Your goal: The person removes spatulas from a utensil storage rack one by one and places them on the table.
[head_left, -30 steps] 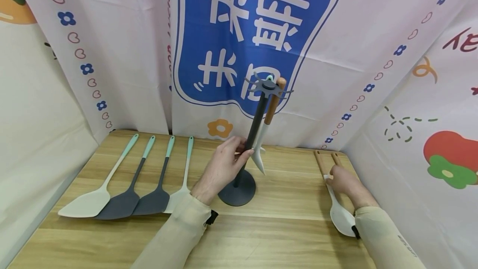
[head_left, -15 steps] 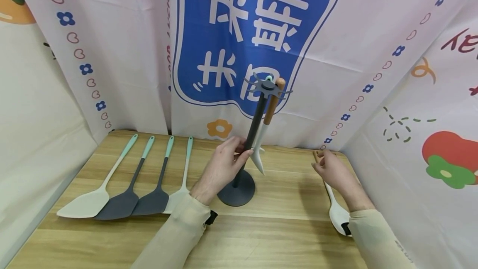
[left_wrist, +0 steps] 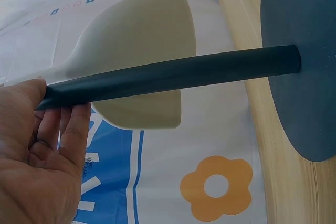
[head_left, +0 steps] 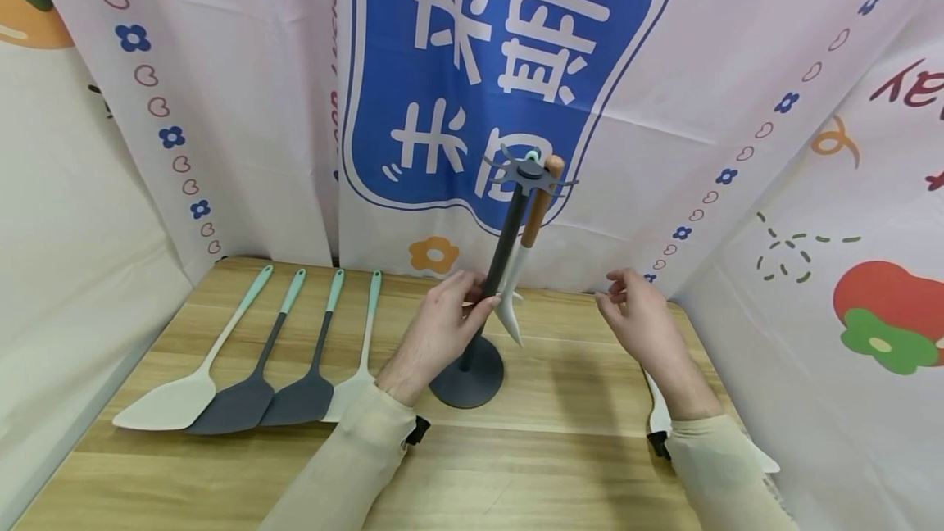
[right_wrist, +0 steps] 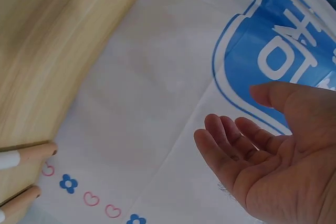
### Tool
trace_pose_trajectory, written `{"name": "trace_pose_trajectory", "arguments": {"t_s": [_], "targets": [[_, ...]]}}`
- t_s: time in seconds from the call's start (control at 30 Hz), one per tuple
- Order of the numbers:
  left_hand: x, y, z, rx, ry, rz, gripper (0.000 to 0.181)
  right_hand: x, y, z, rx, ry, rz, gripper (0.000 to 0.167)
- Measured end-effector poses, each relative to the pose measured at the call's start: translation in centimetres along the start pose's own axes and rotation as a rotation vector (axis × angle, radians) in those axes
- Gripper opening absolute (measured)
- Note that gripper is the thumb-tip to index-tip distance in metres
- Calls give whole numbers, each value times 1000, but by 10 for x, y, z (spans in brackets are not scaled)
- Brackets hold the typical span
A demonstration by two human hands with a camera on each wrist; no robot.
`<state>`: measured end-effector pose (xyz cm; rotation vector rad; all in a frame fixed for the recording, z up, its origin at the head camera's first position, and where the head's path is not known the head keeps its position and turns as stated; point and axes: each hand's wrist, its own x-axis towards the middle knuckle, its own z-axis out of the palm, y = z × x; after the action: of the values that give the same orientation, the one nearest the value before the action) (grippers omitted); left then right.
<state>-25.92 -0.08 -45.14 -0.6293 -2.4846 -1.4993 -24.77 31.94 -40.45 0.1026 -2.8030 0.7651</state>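
Note:
In the head view, my left hand (head_left: pixel 442 322) grips the dark pole (head_left: pixel 509 240) of a round-based utensil stand with a hooked top. A utensil with a brown wooden handle (head_left: pixel 537 220) and white lower part hangs from it. Behind the pole, the left wrist view shows a broad pale utensil head (left_wrist: pixel 144 30). Nothing is in my right hand (head_left: pixel 649 334), raised at the right; in the right wrist view its fingers (right_wrist: pixel 226 150) are loosely bent, thumb apart. Beneath that arm lies a white utensil (head_left: pixel 659 404), mostly hidden.
Several spatulas with mint-green handles (head_left: pixel 335 289) lie fanned out on the wooden table (head_left: pixel 531 465) at the left. Two wooden handle ends (right_wrist: pixel 39 152) show at the table's edge in the right wrist view. A printed cloth (head_left: pixel 251 88) hangs behind.
My right hand has moved from the wooden-handled utensils at the right, up and leftward, leaving them on the table. My left hand stays on the pole.

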Motion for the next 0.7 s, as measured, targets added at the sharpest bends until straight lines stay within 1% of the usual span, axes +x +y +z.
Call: {"name": "trace_pose_trajectory", "arguments": {"t_s": [0.2,0.4,0.7], "targets": [[-1,0,0,-2,2,8,22,-1,-16,2,77,61,-27,43],[0,-2,1,-2,1,7,22,-4,-31,7,136,128,-59,39],[0,-1,1,-7,6,6,21,-5,-50,15,293,200,-49,41]]}}
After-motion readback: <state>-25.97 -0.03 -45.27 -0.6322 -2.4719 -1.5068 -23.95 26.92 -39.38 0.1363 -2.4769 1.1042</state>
